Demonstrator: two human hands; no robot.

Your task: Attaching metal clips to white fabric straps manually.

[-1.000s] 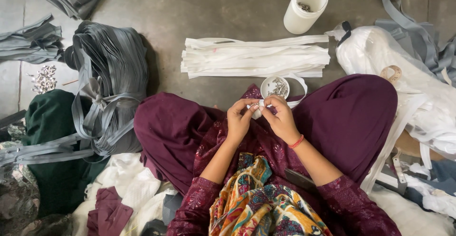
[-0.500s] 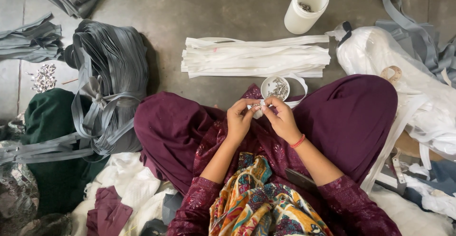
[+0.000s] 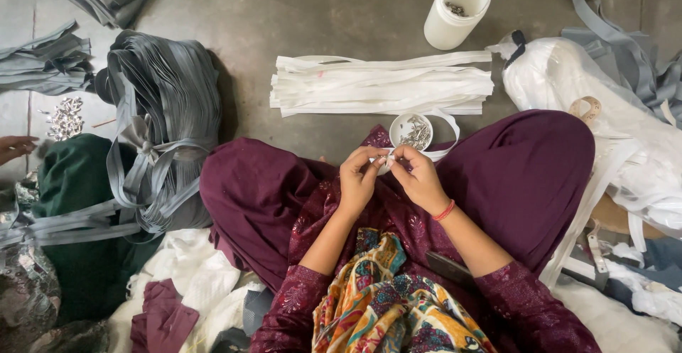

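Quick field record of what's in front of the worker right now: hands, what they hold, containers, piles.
left hand: fingertips pinching a small white piece at lap height
right hand: meets the left on the same white piece; grip closed
small bowl: just beyond the hands, holds small metal parts
white jar: upright on the floor, open, metal bits inside
white strips: flat stack on the floor
grey strips: bundle, to the left
loose metal parts: far left, near another person's hand
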